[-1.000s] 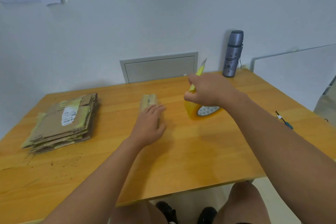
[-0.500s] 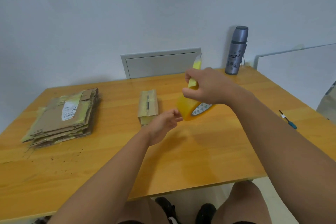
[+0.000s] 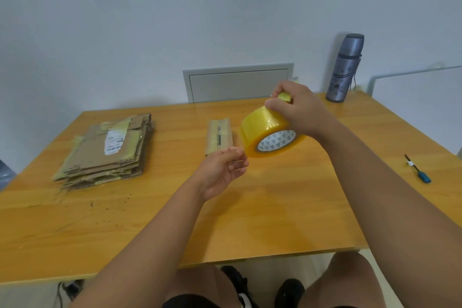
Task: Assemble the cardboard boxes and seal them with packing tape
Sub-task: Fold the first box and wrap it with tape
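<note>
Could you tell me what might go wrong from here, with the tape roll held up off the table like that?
The right hand grips the tape roll from above, in the air; if the grip slips it could drop onto the table. The left hand is empty just below the roll, so a loose tape end could stick to its fingers. The small taped box lies unheld, so it may slide when tape is pressed on.

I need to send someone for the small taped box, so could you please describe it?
On the wooden table, look right of the stack of flattened cardboard. The small box stands alone mid-table, narrow and tape-sealed, unlike that wide flat pile.
</note>
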`<state>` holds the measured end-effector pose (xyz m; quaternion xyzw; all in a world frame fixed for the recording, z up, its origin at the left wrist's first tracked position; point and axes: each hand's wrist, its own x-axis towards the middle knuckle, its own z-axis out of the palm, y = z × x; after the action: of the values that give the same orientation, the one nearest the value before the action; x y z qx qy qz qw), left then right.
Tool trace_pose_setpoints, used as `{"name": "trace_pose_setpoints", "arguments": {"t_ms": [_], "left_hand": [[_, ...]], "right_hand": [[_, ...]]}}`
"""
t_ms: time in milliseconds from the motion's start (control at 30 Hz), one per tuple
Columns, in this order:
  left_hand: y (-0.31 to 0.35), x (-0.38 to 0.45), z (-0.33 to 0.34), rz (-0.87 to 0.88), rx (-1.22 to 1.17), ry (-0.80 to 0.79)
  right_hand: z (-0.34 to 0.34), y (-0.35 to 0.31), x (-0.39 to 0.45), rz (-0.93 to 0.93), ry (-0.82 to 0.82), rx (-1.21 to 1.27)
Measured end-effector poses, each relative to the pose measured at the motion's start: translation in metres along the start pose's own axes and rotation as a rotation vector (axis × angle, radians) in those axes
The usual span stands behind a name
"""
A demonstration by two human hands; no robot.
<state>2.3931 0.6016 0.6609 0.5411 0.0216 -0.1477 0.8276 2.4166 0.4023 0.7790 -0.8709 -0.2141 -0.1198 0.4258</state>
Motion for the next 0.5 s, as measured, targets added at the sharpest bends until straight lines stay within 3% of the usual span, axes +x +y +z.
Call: {"name": "trace_pose_setpoints", "arguments": {"t_ms": [167,333,500], "left_hand": [[0.018,-0.011,-0.012,0.119,0.005,0.061],[0.042,-0.022,-0.024,0.082,0.148,0.113],[0.065,-0.033,-0.046,-0.012,0.253,0.123]], "right_hand": [[0.005,0.011,0.006,0.073,0.092,0.153],[0.014,0.018,0.007,0.070,0.054,-0.001],[0.021,0.027,0.004,0.091,-0.053,-0.380]]}}
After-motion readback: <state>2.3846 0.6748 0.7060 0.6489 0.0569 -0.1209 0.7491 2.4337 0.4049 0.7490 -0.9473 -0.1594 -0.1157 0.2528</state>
